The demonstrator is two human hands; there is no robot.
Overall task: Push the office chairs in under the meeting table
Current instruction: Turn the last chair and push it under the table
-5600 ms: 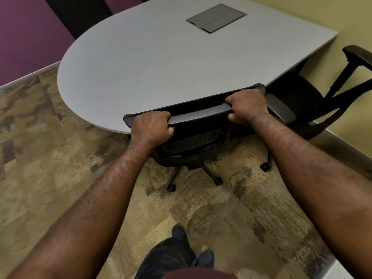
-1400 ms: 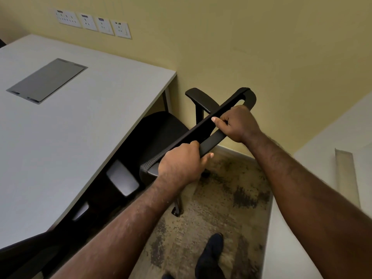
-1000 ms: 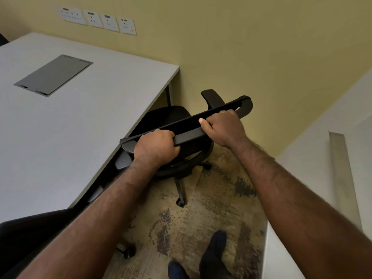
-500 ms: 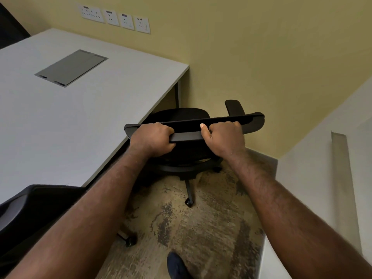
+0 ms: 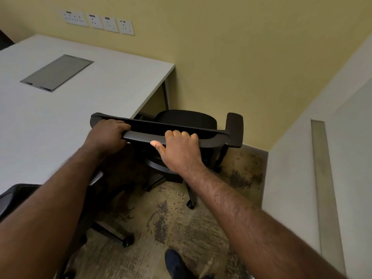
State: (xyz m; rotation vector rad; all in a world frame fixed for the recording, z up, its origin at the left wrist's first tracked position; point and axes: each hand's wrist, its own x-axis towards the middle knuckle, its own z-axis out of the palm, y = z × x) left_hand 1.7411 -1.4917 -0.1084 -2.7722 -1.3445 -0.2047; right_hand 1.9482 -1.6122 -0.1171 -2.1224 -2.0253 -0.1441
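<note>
Left hand (image 5: 106, 135) and right hand (image 5: 179, 150) grip the black office chair (image 5: 187, 121) backrest top; meeting table (image 5: 80, 101) hides its left armrest

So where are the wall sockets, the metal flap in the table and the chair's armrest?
wall sockets (image 5: 98, 22), head view, middle plate.
metal flap (image 5: 57, 72), head view, centre.
armrest (image 5: 234, 128), head view, top pad.

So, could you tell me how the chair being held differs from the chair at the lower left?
Both hands, left and right, grip the top of the held chair's backrest; nothing touches the lower-left chair. The held chair's seat and one armrest show beyond the table corner, while the lower-left chair's top sits against the table edge. The held chair shows nearly whole; the lower-left chair is cut off by the frame. Both are black and on castors.
</note>
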